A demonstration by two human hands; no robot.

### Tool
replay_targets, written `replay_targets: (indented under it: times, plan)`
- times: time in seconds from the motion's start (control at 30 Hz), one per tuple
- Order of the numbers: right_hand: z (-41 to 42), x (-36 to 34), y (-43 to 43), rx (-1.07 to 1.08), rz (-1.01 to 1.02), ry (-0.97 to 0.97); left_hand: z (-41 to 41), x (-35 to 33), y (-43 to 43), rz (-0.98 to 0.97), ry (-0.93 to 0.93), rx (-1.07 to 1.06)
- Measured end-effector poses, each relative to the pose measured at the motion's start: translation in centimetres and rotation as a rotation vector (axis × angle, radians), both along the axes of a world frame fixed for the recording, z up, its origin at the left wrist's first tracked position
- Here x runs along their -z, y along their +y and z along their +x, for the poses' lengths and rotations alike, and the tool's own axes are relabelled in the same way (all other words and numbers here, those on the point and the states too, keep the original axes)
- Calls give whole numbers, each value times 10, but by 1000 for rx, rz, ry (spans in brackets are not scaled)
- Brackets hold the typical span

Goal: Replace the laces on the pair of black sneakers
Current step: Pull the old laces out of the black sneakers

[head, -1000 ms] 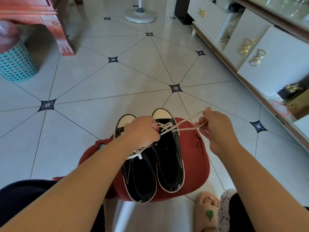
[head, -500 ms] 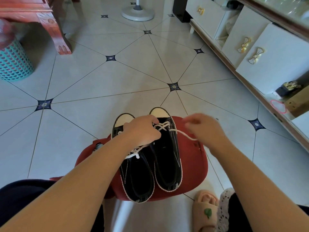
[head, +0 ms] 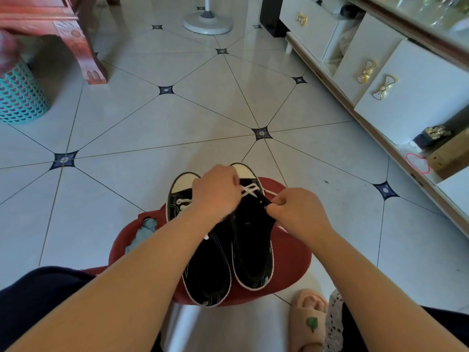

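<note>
Two black sneakers with white toe caps lie side by side on a red stool (head: 294,260). The left sneaker (head: 205,270) and the right sneaker (head: 251,250) point away from me. A white lace (head: 250,190) crosses the front eyelets of the right sneaker. My left hand (head: 215,194) curls over the sneakers' fronts, its fingertips at the lace crossing. My right hand (head: 294,212) pinches the lace end at the right sneaker's right eyelet row. Another white lace bit (head: 184,201) shows on the left sneaker.
A tiled floor surrounds the stool. A teal basket (head: 20,100) and a red wooden table leg (head: 88,54) stand at the far left. A white cabinet (head: 396,82) with gold bow handles runs along the right. A fan base (head: 207,24) sits far ahead. My slipper (head: 308,323) is near the stool.
My right hand has come in from the right, where it held the lace pulled out taut, down to the right sneaker's eyelets. My left hand has stayed over the sneakers' fronts.
</note>
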State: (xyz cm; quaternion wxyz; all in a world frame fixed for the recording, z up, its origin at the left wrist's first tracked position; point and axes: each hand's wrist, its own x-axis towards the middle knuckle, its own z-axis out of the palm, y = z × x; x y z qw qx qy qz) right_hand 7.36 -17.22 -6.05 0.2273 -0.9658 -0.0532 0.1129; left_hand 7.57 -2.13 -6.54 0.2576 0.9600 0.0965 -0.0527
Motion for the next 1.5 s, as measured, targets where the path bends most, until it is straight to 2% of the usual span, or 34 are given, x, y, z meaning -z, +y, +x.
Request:
replay_targets:
  times: [0.07,0.13,0.27,0.37,0.43,0.47,0.5,0.6,0.63,0.67,0.73,0.8,0.87,0.93,1.13,1.37,1.5]
  plan:
    - [1,0,-4,25,20,26,3,-10,14,-297,95,-217]
    - [-2,-1,-3,-6,58,43,3,-10,27,-346,92,-285]
    - [-6,-3,5,-55,79,51,-8,-6,18,-126,-37,11]
    - [-6,-5,7,-68,68,30,-5,1,7,221,-97,245]
    - [-5,-6,7,-63,66,37,-4,5,3,356,-79,317]
    - [-4,-6,5,-58,54,48,-4,8,0,354,-74,309]
    - [-4,-6,4,-53,37,66,-4,7,-1,293,-91,264]
    - [-3,-3,-2,-50,-1,112,10,-7,16,-281,-41,-229]
    - [-3,-3,-3,-53,3,113,16,-12,26,-325,-6,-310]
    - [-3,-2,-4,-59,10,111,19,-14,33,-238,39,-304]
    - [-4,-3,-3,-74,16,103,14,-13,34,-25,79,-168]
    - [-4,-4,-1,-84,14,98,0,-11,22,61,48,19]
    - [-4,-4,2,-100,0,93,-9,-5,5,193,-86,278]
    - [-5,-4,4,-117,-7,92,-9,1,-6,260,-175,431]
    - [-7,-7,3,-98,35,103,-2,9,-12,208,-74,438]
    - [-4,-6,2,-46,64,137,-8,12,-5,202,-96,378]
    - [-3,-3,-1,-17,101,149,-10,10,-4,138,-87,419]
